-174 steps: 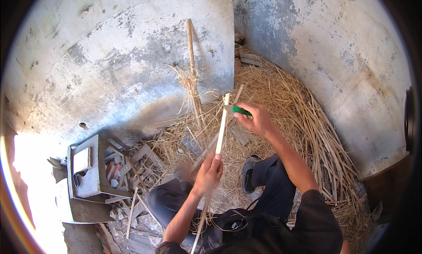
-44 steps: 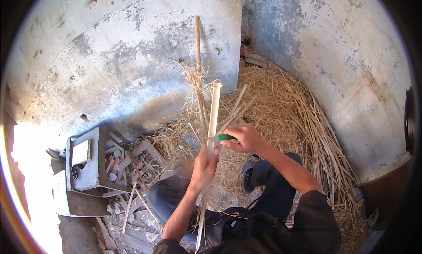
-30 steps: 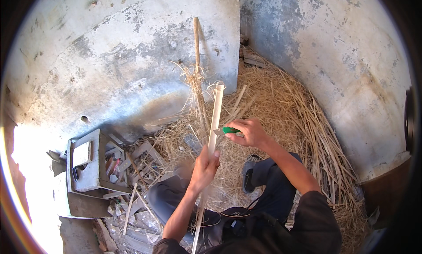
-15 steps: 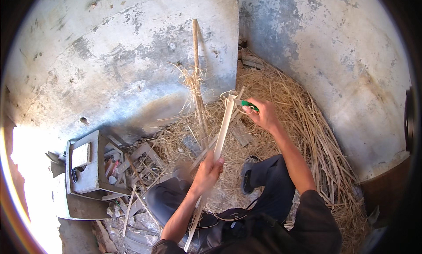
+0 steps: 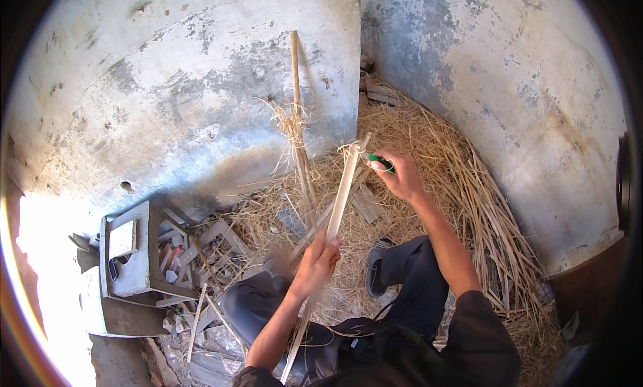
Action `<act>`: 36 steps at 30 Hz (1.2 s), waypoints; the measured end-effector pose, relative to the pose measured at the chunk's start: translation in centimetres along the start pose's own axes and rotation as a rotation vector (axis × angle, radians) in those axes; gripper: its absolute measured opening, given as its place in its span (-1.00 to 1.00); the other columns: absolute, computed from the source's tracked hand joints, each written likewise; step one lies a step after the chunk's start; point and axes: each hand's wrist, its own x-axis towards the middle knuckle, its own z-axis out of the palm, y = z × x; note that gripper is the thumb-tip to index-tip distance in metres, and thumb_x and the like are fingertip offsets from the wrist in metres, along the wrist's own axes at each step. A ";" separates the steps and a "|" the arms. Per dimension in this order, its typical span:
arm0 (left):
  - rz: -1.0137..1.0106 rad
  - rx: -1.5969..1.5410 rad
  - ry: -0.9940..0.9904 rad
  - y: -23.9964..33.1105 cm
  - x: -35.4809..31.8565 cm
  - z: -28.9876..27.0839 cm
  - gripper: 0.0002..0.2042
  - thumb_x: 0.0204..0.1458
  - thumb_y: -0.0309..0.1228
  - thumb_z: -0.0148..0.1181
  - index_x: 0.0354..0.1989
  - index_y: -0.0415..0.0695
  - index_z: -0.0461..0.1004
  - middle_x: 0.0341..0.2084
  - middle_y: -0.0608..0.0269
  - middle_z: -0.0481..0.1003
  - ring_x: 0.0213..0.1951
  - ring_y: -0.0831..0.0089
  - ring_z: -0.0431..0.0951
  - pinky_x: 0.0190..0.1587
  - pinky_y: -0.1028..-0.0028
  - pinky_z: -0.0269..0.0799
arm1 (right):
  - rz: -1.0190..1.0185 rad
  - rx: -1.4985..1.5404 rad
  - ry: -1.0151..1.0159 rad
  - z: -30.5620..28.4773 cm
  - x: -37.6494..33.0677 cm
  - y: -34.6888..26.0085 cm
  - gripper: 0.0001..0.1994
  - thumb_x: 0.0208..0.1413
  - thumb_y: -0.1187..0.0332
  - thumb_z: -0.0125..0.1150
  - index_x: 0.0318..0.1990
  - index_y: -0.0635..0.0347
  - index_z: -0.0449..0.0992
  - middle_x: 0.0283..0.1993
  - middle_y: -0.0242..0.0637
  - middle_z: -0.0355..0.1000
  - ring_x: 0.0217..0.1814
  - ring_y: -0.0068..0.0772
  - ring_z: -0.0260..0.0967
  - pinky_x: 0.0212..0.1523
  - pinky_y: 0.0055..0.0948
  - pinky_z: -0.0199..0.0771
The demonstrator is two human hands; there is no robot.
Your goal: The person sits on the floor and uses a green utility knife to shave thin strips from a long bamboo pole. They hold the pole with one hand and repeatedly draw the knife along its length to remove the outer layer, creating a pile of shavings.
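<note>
My left hand (image 5: 316, 265) is closed round a long, pale split-bamboo strip (image 5: 344, 191). The strip slants up and away from my lap, and its lower part runs down past my left forearm. Close to its far end, my right hand (image 5: 404, 179) grips a green-handled knife (image 5: 380, 163). The knife's blade points toward the strip and is hard to make out. Thin curled shavings (image 5: 349, 146) cling round the strip's tip, and a thin loop lies by my right fingers.
An upright stick (image 5: 295, 72) with a tuft of fibres leans against the peeling wall (image 5: 201, 105). Shavings and long strips (image 5: 495, 219) cover the floor ahead and to the right. At left, a worn wooden cabinet (image 5: 130, 253) stands among scraps. My bent knees flank the strip.
Little differs. The knife has shifted slightly off the strip's end, and the view has moved a touch. Both hands keep their grips.
</note>
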 end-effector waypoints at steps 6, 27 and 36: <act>-0.005 -0.060 0.052 0.8 0.2 -0.2 -0.83 0.45 -0.31 -0.05 -0.12 -0.15 0.34 -0.57 0.48 0.24 -0.63 0.71 0.17 -0.61 0.57 0.07 | -0.122 0.127 0.017 2.1 -1.6 -2.2 -0.61 0.36 0.00 0.16 -0.07 0.16 0.66 -0.50 -0.38 0.53 -0.57 -0.47 0.42 -0.53 -0.39 0.38; -0.138 -0.371 -0.095 3.3 -0.4 -1.6 -0.78 0.44 -0.22 -0.02 -0.21 -0.08 0.28 -0.69 0.46 0.16 -0.75 0.64 0.17 -0.71 0.55 0.08 | -0.420 0.027 -0.086 5.7 -3.8 -7.0 -0.70 0.18 0.11 0.39 -0.23 0.20 0.65 -0.37 -0.23 0.63 -0.49 -0.24 0.59 -0.48 -0.31 0.58; -0.140 -0.307 -0.066 3.3 -0.4 -1.4 -0.80 0.48 -0.22 -0.06 -0.12 -0.08 0.30 -0.70 0.51 0.14 -0.77 0.68 0.12 -0.74 0.57 0.04 | -0.410 -0.014 -0.074 5.2 -3.5 -7.1 -0.69 0.16 0.09 0.41 -0.24 0.17 0.67 -0.35 -0.24 0.65 -0.49 -0.26 0.61 -0.48 -0.34 0.59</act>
